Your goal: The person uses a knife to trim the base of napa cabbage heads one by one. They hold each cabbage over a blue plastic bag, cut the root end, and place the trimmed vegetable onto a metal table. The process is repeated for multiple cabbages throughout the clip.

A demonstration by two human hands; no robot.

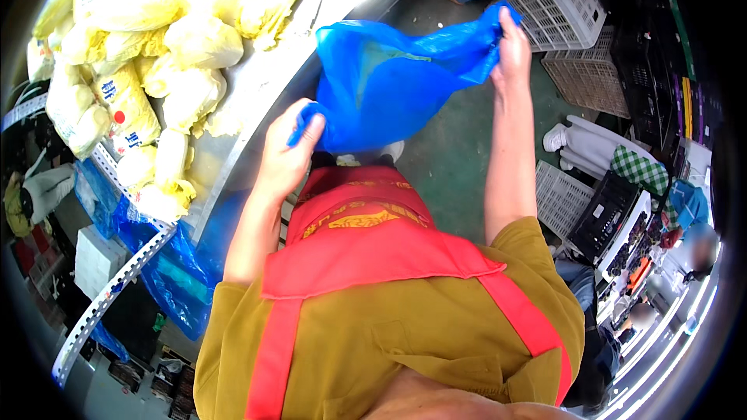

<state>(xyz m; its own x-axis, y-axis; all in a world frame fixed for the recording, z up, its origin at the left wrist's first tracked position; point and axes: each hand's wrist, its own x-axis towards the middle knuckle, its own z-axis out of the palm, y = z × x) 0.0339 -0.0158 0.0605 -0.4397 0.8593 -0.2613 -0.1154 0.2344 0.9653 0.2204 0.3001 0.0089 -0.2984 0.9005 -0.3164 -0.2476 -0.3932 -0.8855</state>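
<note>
A blue plastic bag (385,87) is stretched between my two hands, in front of my red apron (373,245). My left hand (289,149) grips one end of it, with the thumb on top of the bunched plastic. My right hand (512,49), held out farther to the right, pinches the other end. Pale yellow napa cabbages (204,41) lie heaped on a metal table (233,157) to the left of the bag. One wrapped cabbage (127,108) has printed plastic around it. What the bag holds, if anything, cannot be told.
White and beige plastic crates (554,11) stand on the green floor at the upper right, near a person's leg. Another crate (561,195) lies lower right beside a person in a green checked apron. Blue plastic bags (175,280) hang by a perforated metal rail (111,297) at left.
</note>
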